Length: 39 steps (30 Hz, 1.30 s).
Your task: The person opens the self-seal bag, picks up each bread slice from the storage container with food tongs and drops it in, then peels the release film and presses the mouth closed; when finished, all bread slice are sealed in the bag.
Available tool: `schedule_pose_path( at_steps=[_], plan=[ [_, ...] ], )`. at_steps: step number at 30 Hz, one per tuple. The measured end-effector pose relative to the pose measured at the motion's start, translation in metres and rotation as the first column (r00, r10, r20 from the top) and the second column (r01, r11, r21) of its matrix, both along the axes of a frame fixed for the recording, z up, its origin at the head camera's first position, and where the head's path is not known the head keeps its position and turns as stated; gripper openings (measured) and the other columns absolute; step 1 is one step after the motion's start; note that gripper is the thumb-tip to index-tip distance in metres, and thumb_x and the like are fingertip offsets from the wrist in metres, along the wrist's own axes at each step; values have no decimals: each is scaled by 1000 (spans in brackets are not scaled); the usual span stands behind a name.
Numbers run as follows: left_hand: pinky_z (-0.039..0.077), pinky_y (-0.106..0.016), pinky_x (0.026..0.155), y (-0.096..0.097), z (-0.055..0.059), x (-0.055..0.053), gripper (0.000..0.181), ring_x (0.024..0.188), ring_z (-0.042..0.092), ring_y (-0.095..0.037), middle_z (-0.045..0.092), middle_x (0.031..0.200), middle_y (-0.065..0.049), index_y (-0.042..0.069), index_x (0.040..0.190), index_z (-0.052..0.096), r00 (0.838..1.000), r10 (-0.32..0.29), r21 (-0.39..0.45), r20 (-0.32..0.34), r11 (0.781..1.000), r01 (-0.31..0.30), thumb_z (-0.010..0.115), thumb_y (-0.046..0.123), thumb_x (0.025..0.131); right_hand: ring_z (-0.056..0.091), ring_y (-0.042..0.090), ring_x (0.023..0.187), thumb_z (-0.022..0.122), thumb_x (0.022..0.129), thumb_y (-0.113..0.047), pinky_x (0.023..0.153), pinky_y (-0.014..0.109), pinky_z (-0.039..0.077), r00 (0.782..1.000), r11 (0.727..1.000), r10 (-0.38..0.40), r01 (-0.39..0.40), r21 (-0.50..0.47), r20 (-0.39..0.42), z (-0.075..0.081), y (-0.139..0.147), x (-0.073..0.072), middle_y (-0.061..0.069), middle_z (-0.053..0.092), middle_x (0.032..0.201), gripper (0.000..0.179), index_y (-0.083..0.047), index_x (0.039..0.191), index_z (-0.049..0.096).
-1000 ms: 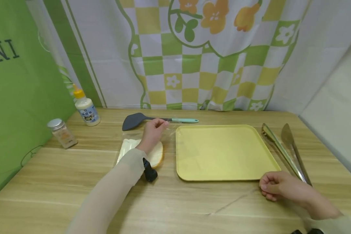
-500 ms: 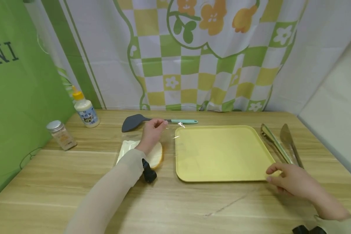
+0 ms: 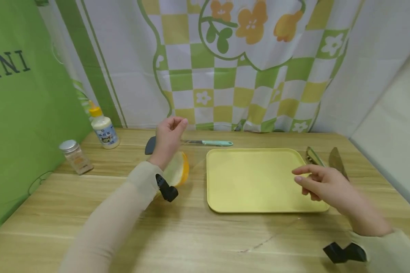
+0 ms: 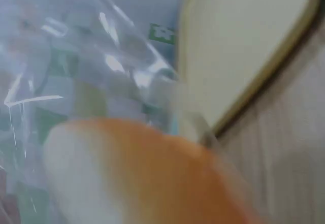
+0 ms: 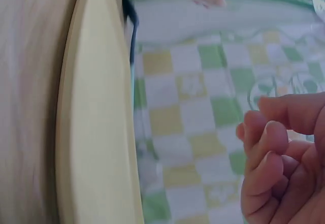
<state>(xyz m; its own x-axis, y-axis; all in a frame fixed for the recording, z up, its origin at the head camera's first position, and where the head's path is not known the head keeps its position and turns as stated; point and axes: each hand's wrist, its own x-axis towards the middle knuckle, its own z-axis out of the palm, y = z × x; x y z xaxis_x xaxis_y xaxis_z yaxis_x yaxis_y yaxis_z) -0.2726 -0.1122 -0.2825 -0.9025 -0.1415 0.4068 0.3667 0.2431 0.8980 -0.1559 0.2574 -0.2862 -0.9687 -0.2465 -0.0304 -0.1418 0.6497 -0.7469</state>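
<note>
My left hand (image 3: 168,138) pinches a clear plastic bag, its thumb and fingers brought together over the left part of the table. Inside hangs bread (image 3: 180,170) with an orange-brown crust, tilted and partly hidden behind the wrist. The left wrist view shows the bread (image 4: 137,176) close up and blurred, with shiny film of the bag (image 4: 117,64) beyond it. Over the right side of the yellow tray (image 3: 253,182) hovers my right hand (image 3: 322,185), fingers loosely bent and holding nothing. In the right wrist view those relaxed fingers (image 5: 266,170) show beside the tray.
Behind the left hand lies a spatula with a mint handle (image 3: 218,143). Tongs (image 3: 315,156) and a flat metal utensil (image 3: 337,161) lie right of the tray, partly covered by the right hand. A yellow-capped bottle (image 3: 106,133) and a seasoning jar (image 3: 78,159) stand at left.
The left hand has risen up and slightly left, lifting the bagged bread, which now tilts. The right hand has moved from the tray's front right corner up and inward over the tray.
</note>
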Motion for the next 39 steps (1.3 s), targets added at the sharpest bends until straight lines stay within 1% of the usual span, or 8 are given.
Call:
schedule_pose_path(
  at_steps=[6,11,18,22,26,31,36,39],
  plan=[
    [40,-22,63,-1,32,5,25,65,46,-10,57,74,-1,-3,88,64,987,59,97,-148,994,-45,63,21,89,51,14,53,54,94,-17,51,28,47,987,981,99,-118,-156,-126,6,-48,1,5,56,68,25,3,110,58],
    [42,-23,67,-4,53,14,23,69,47,-11,58,75,1,-3,87,64,973,87,210,-216,977,-41,62,20,90,52,14,56,55,94,-14,53,28,48,977,954,158,-188,-233,-140,10,-72,3,6,56,69,22,3,107,59],
    [44,-25,71,-5,71,25,12,70,48,-12,59,74,1,7,79,65,955,99,302,-279,953,-10,64,15,88,58,13,66,58,91,-11,61,30,51,971,934,181,-219,-281,-155,4,-95,-5,9,60,81,23,3,110,58],
    [44,-24,67,-1,78,33,13,68,50,-14,60,74,3,1,81,65,924,98,271,-369,963,6,64,12,87,60,16,85,65,86,-9,72,27,52,969,918,181,-228,-326,-168,1,-111,-10,12,60,97,36,1,120,54],
    [45,-24,66,5,84,40,10,67,51,-16,62,76,0,-1,81,65,883,81,247,-462,968,41,64,8,87,58,25,101,68,81,-3,82,26,51,969,876,174,-234,-422,-176,4,-124,-9,16,56,110,50,0,127,48],
    [45,-22,64,10,91,46,12,67,54,-12,64,76,-2,12,76,66,860,73,269,-505,960,77,65,6,86,57,14,102,68,78,5,85,25,49,952,815,145,-270,-514,-270,12,-132,-7,10,55,109,56,-1,129,44],
    [44,-22,64,15,97,58,11,68,54,-8,64,76,1,9,77,66,845,42,225,-534,970,94,63,4,86,58,11,92,64,81,7,78,22,50,919,722,57,-308,-619,-391,22,-131,-8,2,59,102,42,-9,118,53],
    [46,-24,69,19,101,65,8,73,56,-10,65,77,3,2,79,65,834,27,202,-551,974,102,62,2,86,59,12,88,61,85,3,76,21,50,901,697,-28,-293,-655,-433,30,-131,-7,1,62,98,27,-9,109,58]
  ],
)
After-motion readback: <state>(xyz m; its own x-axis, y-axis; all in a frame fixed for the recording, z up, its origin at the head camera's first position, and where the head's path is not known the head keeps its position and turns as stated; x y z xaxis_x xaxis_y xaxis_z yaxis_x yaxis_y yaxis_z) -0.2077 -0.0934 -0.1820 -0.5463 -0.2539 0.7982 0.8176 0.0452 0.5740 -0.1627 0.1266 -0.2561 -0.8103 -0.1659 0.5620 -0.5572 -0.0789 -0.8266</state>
